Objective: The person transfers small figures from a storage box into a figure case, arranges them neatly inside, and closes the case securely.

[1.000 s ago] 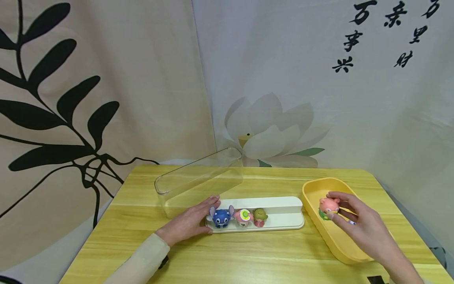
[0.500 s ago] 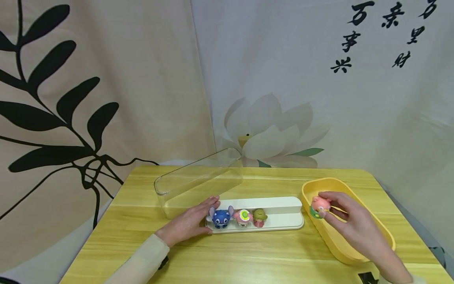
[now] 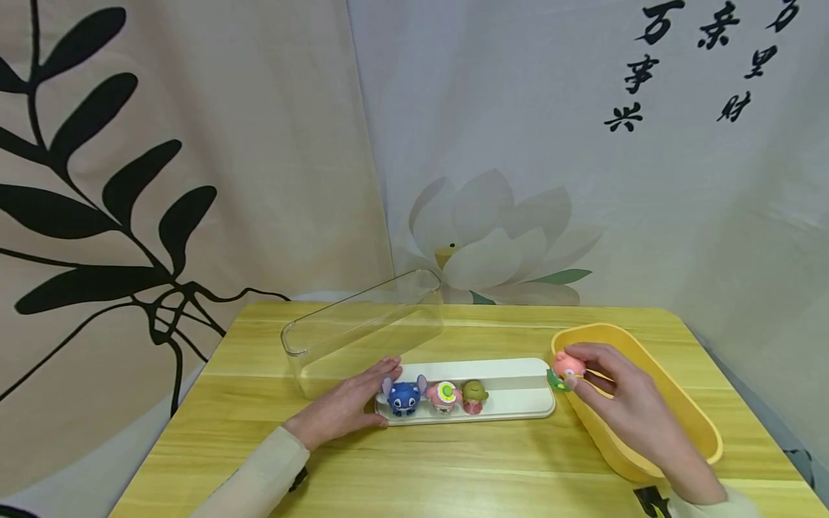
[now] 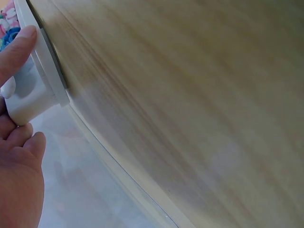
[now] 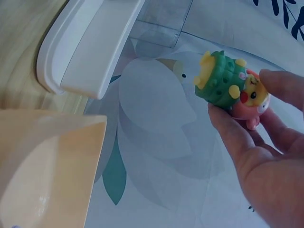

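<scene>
Backdrop: pale cloth with dark leaf print behind the bench. Clear cover sits angled left of the bench's middle, one end toward the far edge. Yellow tray is near the right edge, angled. White base lies mid-bench, roughly parallel to the near edge, its right end just beside the tray.

Hands: left hand grips the base's left end, thumb on the near side, fingers round the back. Right hand pinches a figure between thumb and fingers.

Figures: blue figure upright on the base, leftmost. Pink-and-green figure is the one in the right hand, tilted, green part leftward, held up by the tray's left rim. Pink figure, then green-headed figure, follow the blue one in a row.
</scene>
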A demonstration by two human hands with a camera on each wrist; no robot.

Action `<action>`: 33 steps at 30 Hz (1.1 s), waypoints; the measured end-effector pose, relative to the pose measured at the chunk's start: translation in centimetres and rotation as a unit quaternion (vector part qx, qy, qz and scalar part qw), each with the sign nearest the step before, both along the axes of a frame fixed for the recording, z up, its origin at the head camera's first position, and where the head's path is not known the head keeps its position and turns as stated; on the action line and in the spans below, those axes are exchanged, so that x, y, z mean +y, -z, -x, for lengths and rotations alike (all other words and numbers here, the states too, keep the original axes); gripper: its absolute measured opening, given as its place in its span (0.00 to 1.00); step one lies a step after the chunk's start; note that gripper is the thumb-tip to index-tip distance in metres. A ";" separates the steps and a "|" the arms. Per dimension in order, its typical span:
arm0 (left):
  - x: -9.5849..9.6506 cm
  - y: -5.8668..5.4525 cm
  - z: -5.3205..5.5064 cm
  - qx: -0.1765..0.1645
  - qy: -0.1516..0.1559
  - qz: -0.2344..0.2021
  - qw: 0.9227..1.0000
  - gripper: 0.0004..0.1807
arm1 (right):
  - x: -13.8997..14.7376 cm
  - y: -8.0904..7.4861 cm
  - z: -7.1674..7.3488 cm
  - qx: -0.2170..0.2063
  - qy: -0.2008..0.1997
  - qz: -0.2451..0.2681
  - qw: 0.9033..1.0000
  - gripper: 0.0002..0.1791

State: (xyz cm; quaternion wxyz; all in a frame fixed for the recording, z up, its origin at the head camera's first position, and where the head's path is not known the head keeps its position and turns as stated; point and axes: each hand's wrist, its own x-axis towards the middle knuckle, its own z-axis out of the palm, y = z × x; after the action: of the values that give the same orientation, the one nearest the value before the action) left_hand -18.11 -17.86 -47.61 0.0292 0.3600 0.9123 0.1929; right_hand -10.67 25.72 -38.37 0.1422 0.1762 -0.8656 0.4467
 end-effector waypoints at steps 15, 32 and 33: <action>0.0 0.0 -0.1 -0.008 -0.001 -0.001 1.000 0.52 | -1.9 0.7 1.2 -0.010 -0.007 0.021 1.000 0.18; -0.1 0.1 0.0 -0.010 0.000 0.000 1.000 0.51 | -2.9 2.7 2.4 -0.050 -0.054 0.025 0.997 0.17; 0.0 0.1 0.1 -0.008 0.000 0.001 1.000 0.51 | -2.9 2.9 2.5 -0.048 -0.051 0.018 0.997 0.17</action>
State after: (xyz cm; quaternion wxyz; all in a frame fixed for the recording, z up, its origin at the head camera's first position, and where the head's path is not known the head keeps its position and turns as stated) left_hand -18.19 -17.91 -47.67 0.0367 0.3585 0.9121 0.1953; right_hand -13.20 22.77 -41.27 0.0811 0.1958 -0.8530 0.4769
